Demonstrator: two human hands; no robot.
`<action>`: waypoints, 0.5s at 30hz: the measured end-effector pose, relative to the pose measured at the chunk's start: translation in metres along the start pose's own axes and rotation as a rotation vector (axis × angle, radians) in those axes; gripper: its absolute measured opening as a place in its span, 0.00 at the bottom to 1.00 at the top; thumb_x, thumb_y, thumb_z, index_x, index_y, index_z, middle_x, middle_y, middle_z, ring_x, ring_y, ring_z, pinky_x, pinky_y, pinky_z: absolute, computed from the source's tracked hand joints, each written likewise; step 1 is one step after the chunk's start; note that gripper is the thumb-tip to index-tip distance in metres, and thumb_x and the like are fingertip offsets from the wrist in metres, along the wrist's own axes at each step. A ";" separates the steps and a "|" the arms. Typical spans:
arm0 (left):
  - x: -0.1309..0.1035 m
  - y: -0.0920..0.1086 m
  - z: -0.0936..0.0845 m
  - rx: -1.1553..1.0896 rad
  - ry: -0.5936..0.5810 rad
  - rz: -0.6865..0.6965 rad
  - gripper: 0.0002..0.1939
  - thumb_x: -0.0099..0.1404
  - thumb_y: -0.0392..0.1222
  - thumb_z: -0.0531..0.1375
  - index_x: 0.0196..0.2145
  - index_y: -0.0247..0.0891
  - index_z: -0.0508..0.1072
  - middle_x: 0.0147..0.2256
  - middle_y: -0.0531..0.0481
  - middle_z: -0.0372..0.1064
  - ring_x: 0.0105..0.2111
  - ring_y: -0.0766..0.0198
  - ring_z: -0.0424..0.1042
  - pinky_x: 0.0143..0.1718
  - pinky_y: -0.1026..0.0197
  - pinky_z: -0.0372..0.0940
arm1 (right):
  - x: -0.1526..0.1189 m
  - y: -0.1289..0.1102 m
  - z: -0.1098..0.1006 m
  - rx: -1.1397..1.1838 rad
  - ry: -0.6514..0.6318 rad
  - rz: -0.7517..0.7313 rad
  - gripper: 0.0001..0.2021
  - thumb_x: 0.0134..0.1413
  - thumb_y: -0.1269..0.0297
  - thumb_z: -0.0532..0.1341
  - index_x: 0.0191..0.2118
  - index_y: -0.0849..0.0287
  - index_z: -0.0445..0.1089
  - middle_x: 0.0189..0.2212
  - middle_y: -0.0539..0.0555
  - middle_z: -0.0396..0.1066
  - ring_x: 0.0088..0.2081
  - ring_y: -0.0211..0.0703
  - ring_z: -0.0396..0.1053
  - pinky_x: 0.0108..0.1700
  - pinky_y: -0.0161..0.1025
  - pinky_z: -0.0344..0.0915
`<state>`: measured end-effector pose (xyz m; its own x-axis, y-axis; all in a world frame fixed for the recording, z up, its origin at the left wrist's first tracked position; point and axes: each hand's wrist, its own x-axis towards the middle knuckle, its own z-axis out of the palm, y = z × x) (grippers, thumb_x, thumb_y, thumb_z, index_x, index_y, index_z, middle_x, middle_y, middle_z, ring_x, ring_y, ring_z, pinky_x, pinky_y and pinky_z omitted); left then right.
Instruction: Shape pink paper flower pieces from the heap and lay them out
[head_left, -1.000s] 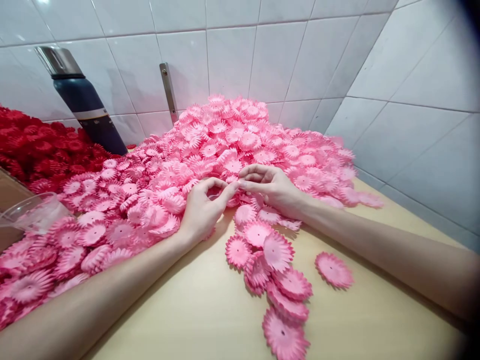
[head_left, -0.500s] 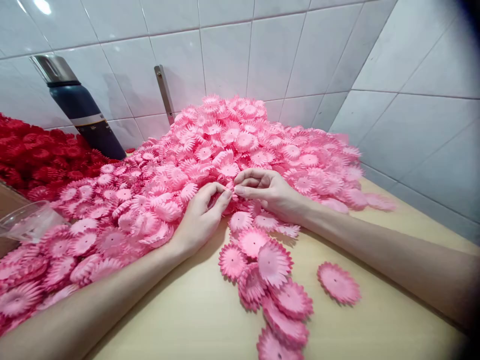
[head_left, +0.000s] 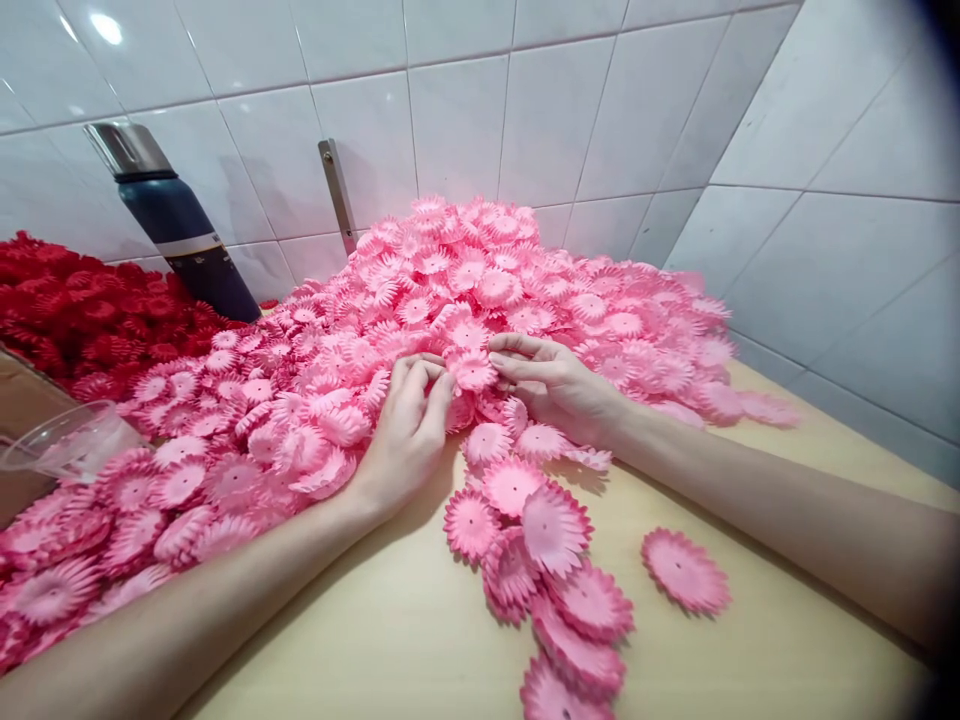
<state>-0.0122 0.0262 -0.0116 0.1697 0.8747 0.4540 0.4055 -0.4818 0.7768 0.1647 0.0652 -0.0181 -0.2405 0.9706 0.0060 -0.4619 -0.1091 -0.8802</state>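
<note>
Between my two hands, at the front of a large heap of pink petal discs (head_left: 495, 285), is a small pink petal disc (head_left: 474, 371). My left hand (head_left: 411, 420) has thumb and fingers pinched together at the disc's left side; what lies between the fingertips is too small to make out. My right hand (head_left: 559, 388) holds the disc's right edge between thumb and fingers. Below my hands a trail of larger discs with darker pink rims (head_left: 555, 528) runs toward the near edge of the table.
A single disc (head_left: 685, 571) lies apart on the pale table (head_left: 375, 640). At the left are a red petal heap (head_left: 90, 310), a dark blue bottle (head_left: 184, 230), a clear plastic cup (head_left: 82, 440) and cardboard (head_left: 26, 400). Tiled walls (head_left: 457, 130) stand behind.
My hands have moved slightly apart, and a pink disc now shows between them. The whole view has shifted a little, with objects appearing slightly farther right.
</note>
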 end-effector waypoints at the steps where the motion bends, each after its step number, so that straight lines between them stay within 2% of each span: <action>1: 0.001 -0.001 0.000 -0.017 0.045 -0.025 0.08 0.68 0.37 0.50 0.31 0.39 0.64 0.38 0.48 0.62 0.43 0.63 0.63 0.49 0.62 0.58 | 0.000 -0.001 0.000 0.010 0.028 0.008 0.12 0.36 0.73 0.73 0.32 0.60 0.75 0.26 0.46 0.72 0.27 0.29 0.68 0.30 0.26 0.66; 4: 0.003 -0.003 -0.002 -0.069 0.206 -0.114 0.08 0.66 0.38 0.51 0.28 0.39 0.63 0.33 0.51 0.63 0.35 0.63 0.64 0.40 0.61 0.60 | 0.000 -0.002 0.001 0.030 0.075 0.023 0.12 0.37 0.74 0.71 0.32 0.59 0.74 0.24 0.45 0.70 0.24 0.29 0.65 0.27 0.28 0.64; 7: 0.004 -0.005 -0.003 -0.130 0.272 -0.188 0.09 0.62 0.38 0.53 0.24 0.39 0.62 0.29 0.52 0.64 0.30 0.64 0.63 0.35 0.61 0.59 | 0.000 -0.003 0.002 0.046 0.090 0.027 0.13 0.37 0.74 0.71 0.33 0.58 0.74 0.23 0.45 0.70 0.23 0.29 0.65 0.27 0.28 0.64; 11: 0.003 -0.002 -0.002 -0.210 0.253 -0.150 0.07 0.56 0.33 0.59 0.26 0.39 0.61 0.31 0.53 0.65 0.32 0.65 0.65 0.36 0.61 0.61 | -0.001 -0.002 0.001 -0.006 0.043 0.004 0.13 0.38 0.73 0.71 0.34 0.59 0.75 0.27 0.47 0.72 0.27 0.30 0.69 0.29 0.27 0.65; 13: 0.003 0.000 -0.002 -0.180 0.195 -0.101 0.06 0.56 0.32 0.60 0.29 0.39 0.64 0.32 0.53 0.65 0.34 0.64 0.65 0.39 0.61 0.61 | -0.002 -0.001 0.001 -0.045 -0.022 -0.021 0.12 0.39 0.72 0.72 0.35 0.59 0.75 0.26 0.47 0.73 0.28 0.30 0.69 0.29 0.27 0.65; 15: 0.002 0.003 -0.002 -0.089 0.107 -0.065 0.03 0.59 0.36 0.60 0.28 0.38 0.68 0.32 0.51 0.66 0.36 0.63 0.66 0.42 0.59 0.61 | -0.003 0.001 0.000 -0.070 -0.092 -0.035 0.12 0.40 0.72 0.72 0.35 0.59 0.75 0.26 0.47 0.74 0.28 0.31 0.70 0.29 0.28 0.65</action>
<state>-0.0125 0.0268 -0.0077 0.0469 0.8957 0.4421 0.3304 -0.4316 0.8394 0.1653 0.0620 -0.0189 -0.3044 0.9494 0.0778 -0.4112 -0.0573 -0.9097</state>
